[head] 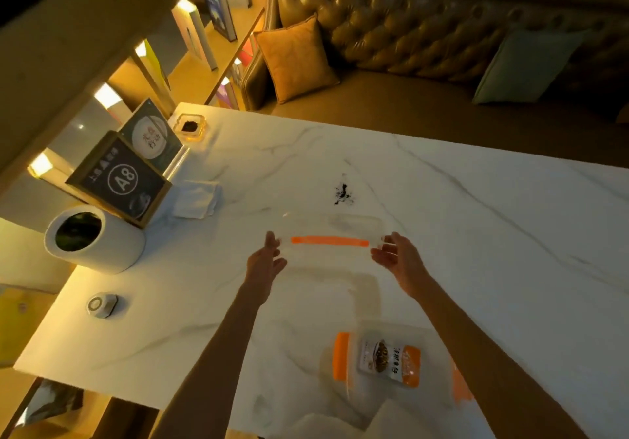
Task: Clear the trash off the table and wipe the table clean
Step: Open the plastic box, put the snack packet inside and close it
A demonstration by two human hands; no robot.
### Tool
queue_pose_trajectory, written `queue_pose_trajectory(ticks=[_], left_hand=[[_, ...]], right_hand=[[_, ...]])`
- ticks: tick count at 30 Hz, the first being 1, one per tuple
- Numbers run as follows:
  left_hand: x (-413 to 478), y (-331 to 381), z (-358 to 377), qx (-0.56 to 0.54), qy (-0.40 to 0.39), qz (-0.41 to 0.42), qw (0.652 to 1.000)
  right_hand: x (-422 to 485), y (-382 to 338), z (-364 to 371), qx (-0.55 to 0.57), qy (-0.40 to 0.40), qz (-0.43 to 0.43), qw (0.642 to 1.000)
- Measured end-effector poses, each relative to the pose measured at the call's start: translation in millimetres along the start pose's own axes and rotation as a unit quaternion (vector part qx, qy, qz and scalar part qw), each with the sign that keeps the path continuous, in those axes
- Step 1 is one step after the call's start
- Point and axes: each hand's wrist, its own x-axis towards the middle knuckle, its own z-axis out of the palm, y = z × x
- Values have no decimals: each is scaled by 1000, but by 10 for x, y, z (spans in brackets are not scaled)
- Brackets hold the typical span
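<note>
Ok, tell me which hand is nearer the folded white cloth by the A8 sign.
Left. The left hand is at the left end of the clear container, below and right of the folded white cloth. The right hand is at the container's far end.

A single head-worn camera looks forward and steeply down on the worktop (442, 200) from above its near edge, close enough that both forearms run up from the bottom of the frame. The wide lens bends the view: the worktop's left edge slants, its far edge lies before a sofa (425, 30), and its right end runs out of frame. Shelves (190, 64) fill the upper left.
</note>
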Motion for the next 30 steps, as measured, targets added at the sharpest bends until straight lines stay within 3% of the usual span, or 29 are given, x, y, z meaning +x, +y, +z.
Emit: queue_pose_trajectory(ticks=[3, 8, 11, 16, 21, 30], left_hand=[[-329, -85, 345, 0, -35, -1, 999], [-892, -601, 681, 94, -112, -8, 989], [-1127, -896, 731, 155, -96, -5, 983], [-1414, -1291, 600, 278, -28, 36, 959], [-1580, -1498, 438, 329, 0, 81, 941], [-1587, -1610, 436, 325, 24, 83, 942]], right_hand=[[-444, -186, -578, 31, -19, -10, 999], [-1087, 4, -1514, -74, 33, 7, 997], [-1319, 261, -1778, -154, 63, 7, 986], [-1564, 795, -1870, -295, 106, -20, 949], [-1637, 1061, -1821, -407, 107, -81, 903], [-1510, 1009, -1714, -449, 111, -80, 883]])
